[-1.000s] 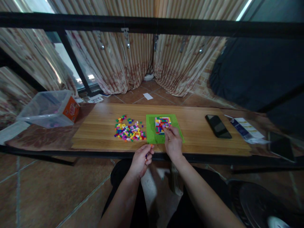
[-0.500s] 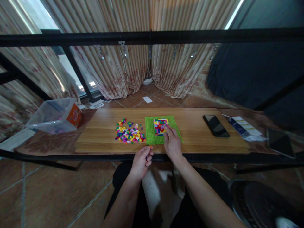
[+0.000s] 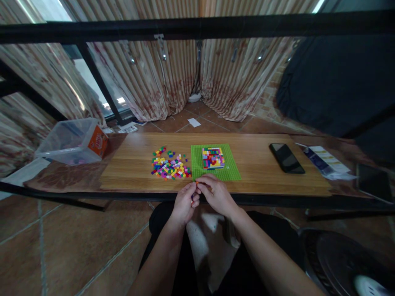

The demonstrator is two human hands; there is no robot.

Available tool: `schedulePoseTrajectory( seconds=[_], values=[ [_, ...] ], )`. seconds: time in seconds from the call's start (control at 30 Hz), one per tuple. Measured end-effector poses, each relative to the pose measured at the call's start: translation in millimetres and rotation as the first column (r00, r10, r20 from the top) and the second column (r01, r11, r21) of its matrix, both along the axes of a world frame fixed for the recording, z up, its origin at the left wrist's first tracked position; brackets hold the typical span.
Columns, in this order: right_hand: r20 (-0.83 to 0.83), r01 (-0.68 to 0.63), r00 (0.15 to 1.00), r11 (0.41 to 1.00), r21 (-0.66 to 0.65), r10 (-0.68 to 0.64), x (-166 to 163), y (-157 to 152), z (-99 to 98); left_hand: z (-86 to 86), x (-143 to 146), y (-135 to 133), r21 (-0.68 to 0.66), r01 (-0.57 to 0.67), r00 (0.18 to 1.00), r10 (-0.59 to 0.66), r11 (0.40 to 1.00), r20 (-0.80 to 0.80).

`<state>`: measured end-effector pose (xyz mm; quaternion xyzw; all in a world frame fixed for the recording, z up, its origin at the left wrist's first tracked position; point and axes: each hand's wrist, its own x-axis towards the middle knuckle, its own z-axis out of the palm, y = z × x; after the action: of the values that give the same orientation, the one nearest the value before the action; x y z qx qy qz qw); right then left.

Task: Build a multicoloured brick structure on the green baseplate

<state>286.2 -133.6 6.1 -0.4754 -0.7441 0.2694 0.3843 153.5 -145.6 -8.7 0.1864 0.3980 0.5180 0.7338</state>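
My left hand (image 3: 185, 201) is closed at the table's front edge, with small bricks partly showing between its fingers. An orange brick (image 3: 197, 182) sits at its fingertips, where the thumb and forefinger of my right hand (image 3: 217, 195) pinch it too. Just beyond my hands lies a green baseplate (image 3: 232, 166). A block of many-coloured bricks (image 3: 212, 158) stands built up on it, and no hand touches it. To the left of the plate, loose toy bricks (image 3: 169, 167) are spread in a pile on the wooden board.
On the wooden board (image 3: 253, 164) a black phone (image 3: 286, 158) lies at the right. Papers (image 3: 328, 161) and a dark flat device (image 3: 375, 181) are farther right. A clear plastic box (image 3: 72, 142) stands at the left. A dark metal bar (image 3: 197, 28) crosses beyond the table.
My right hand has come back from the built block, towards me and left, to meet my left hand at the orange brick. The view has tilted slightly down.
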Motion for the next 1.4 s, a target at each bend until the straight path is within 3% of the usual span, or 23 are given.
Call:
schedulePoseTrajectory(
  seconds=[0.37,0.57,0.73,0.93,1.4],
  values=[
    [-0.142,0.005,0.99,0.996,-0.085,-0.017,-2.1,3.2,-3.0,1.6,-0.4,-1.4,0.016,0.028,0.999,-0.028,0.999,0.019],
    [-0.145,0.014,0.989,0.998,-0.056,-0.022,1.4,4.4,-3.0,2.3,0.9,-1.6,0.017,0.037,0.999,-0.037,0.999,0.018],
    [-0.149,0.17,0.975,0.985,0.014,-0.166,19.0,13.9,-0.6,4.7,0.4,-1.1,-0.012,0.052,0.999,-0.052,0.999,0.012],
    [-0.111,0.388,0.918,0.92,0.049,-0.382,47.4,35.5,-0.3,3.0,-0.7,0.6,-0.04,0.048,0.999,-0.048,0.998,0.007],
    [0.047,0.417,0.904,0.901,0.116,-0.424,36.9,56.8,-6.5,3.6,-0.7,1.2,-0.061,0.047,0.999,-0.048,0.997,-0.007]
  ],
)
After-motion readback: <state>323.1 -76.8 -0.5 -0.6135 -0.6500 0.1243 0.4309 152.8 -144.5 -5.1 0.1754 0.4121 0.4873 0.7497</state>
